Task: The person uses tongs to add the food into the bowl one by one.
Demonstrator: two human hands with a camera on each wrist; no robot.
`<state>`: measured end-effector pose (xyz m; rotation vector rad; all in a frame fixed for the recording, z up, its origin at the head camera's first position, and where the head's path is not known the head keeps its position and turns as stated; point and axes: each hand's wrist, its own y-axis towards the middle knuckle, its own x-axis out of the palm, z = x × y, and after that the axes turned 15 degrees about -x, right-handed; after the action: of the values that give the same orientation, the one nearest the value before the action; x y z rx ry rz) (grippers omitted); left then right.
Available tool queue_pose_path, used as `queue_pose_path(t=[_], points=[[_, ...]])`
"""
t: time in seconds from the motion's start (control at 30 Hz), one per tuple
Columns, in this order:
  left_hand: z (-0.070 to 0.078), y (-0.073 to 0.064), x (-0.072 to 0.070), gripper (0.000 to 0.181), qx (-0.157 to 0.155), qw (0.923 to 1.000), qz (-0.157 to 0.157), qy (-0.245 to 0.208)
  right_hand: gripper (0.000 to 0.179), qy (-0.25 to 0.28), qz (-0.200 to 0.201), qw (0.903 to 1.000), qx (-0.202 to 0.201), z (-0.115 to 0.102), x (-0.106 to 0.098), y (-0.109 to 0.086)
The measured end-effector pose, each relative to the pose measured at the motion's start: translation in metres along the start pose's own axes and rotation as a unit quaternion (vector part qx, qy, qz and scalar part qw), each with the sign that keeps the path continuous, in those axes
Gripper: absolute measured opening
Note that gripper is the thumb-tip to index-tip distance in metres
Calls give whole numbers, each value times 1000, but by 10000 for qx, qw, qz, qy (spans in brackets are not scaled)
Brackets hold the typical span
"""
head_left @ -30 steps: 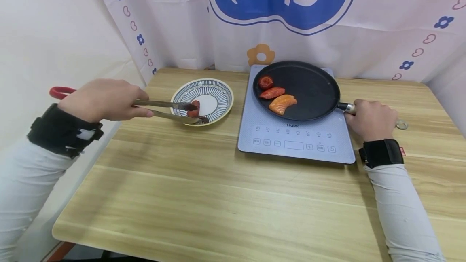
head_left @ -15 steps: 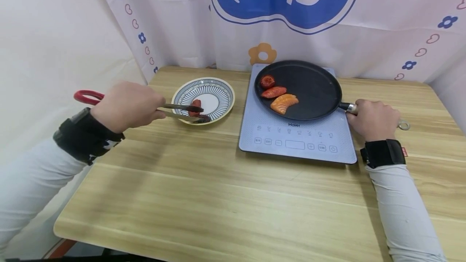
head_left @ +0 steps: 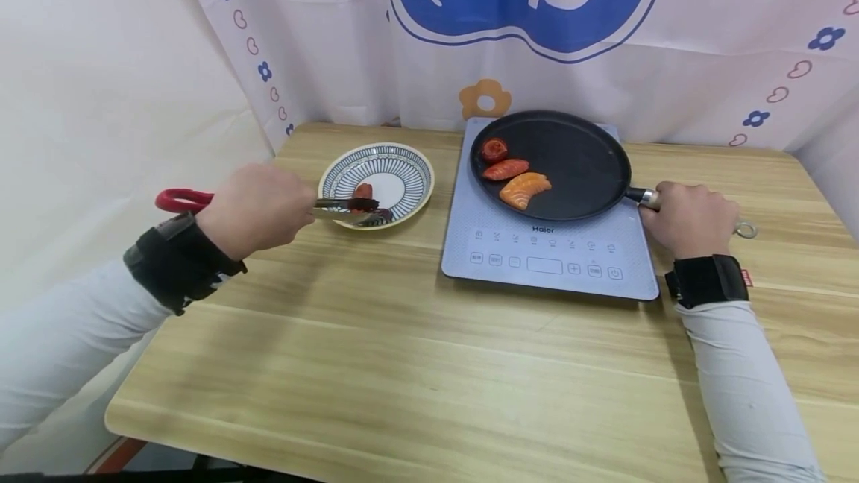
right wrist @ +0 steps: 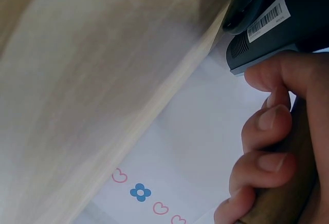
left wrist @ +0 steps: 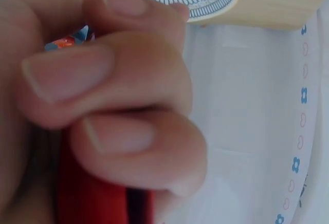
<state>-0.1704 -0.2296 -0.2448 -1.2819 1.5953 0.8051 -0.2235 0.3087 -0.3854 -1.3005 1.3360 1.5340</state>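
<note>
My left hand (head_left: 258, 211) holds metal tongs (head_left: 335, 203) with a red loop handle. In the left wrist view my fingers curl round the red tongs handle (left wrist: 92, 188). The dark tong tips reach over a blue-and-white patterned plate (head_left: 419, 177), close in front of a small red piece of food (head_left: 362, 191) lying on it. My right hand (head_left: 691, 218) grips the handle of a flat black frying pan (head_left: 577, 170); its wooden part (right wrist: 288, 198) shows under my fingers in the right wrist view. In the pan lie an orange salmon slice (head_left: 525, 190), a red slice (head_left: 506, 169) and a round red piece (head_left: 494, 150).
The pan stands on a pale induction cooktop (head_left: 456, 244) with a front control panel. All this is on a wooden table (head_left: 403, 364). A printed white curtain (head_left: 335, 36) hangs behind the table's back edge.
My left hand has shifted right and slightly nearer the front, bringing the tongs along, and the tong tips have drawn closer together. The right hand stays on the pan handle.
</note>
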Motion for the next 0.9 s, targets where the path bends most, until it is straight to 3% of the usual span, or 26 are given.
queue_pose_path(t=[0.47, 0.63, 0.9], points=[[-21, 20, 18, 25, 97, 9950, -732, -669, 28, 23, -55, 10000, 36, -1, 0, 0], [-27, 28, 28, 24, 39, 9935, -747, -861, 29, 4, -14, 10000, 16, -1, -1, 0], [-24, 42, 48, 30, -434, 9923, -467, -1062, 30, -4, 5, 10000, 24, 0, 0, 0]])
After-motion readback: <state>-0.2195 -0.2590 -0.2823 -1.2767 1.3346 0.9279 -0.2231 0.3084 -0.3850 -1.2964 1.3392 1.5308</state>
